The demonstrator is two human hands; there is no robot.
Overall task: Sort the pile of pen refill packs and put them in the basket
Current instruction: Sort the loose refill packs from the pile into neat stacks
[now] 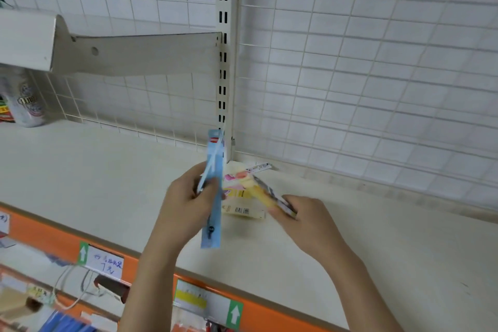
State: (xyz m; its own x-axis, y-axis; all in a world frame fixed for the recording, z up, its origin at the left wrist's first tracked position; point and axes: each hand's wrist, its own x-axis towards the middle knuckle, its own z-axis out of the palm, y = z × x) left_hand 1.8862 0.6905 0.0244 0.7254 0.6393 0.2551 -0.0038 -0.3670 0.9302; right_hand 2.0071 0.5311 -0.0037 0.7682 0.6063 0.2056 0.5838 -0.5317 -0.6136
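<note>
Left hand [188, 197] grips a blue pack [214, 188]; right hand [304, 213] holds a blurred, seemingly yellow pack [265, 193] above the shelf [107, 170].

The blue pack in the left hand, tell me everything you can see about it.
The blue pack is a long, narrow, flat packet, light blue with a small red mark near its top and a dark item showing low down. It stands nearly upright above the shelf, edge toward the camera. The left hand pinches its middle. Print is unreadable.

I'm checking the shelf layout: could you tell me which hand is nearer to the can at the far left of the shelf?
The left. The left hand holds the blue packs mid-shelf, right of the can; the right hand, gripping yellow packs, is farther right.
</note>
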